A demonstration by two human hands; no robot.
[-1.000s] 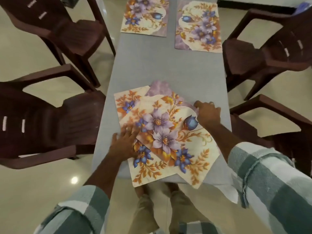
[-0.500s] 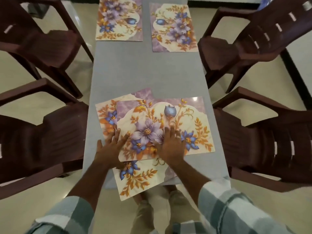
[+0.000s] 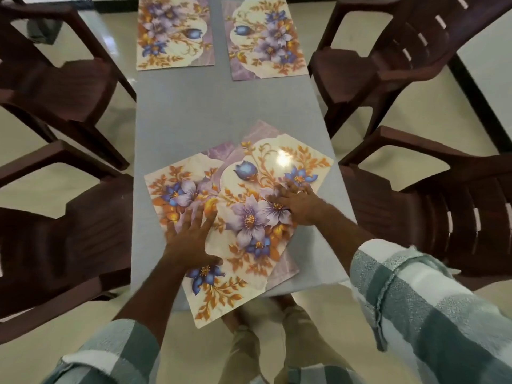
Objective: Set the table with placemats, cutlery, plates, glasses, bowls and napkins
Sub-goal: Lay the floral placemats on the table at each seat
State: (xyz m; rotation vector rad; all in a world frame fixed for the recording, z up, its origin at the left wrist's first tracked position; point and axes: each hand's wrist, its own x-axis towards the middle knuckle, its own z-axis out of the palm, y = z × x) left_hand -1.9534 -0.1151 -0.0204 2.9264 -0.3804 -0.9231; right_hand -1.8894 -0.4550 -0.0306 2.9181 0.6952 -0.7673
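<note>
At the near end of the grey table (image 3: 221, 106), the top placemat (image 3: 263, 195) has swung from lying across to slanting toward the right edge.

Right hand (image 3: 297, 203) lies flat, fingers spread, on that mat; left hand (image 3: 191, 234), also flat and spread, pins the lower placemat (image 3: 221, 295), whose near corner overhangs the table. The pair is being separated but still overlaps. Two far placemats (image 3: 174, 31) are already laid; four brown chairs (image 3: 415, 65) crowd the sides.
</note>
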